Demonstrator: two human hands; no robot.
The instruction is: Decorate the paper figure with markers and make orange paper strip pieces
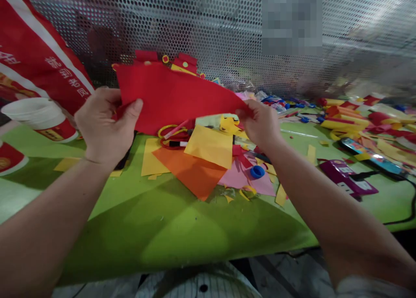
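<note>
A large red sheet [172,94] is held up above the table between both hands. At its left edge, my left hand [105,122] pinches it between thumb and fingers. My right hand [260,121] grips its pointed right corner with closed fingers. Below the sheet lie a yellow square [209,146], an orange sheet [195,172] and a pink sheet [234,176], partly overlapping. A black and white marker [177,144] and a blue cap [257,171] rest among them.
White and red paper cups [55,124] stand at the left by a big red bag [42,42]. On the right are a purple power strip [347,176], a phone-like device [370,156] and coloured scraps [344,118]. A perforated metal panel [221,33] rises behind the green table [182,233].
</note>
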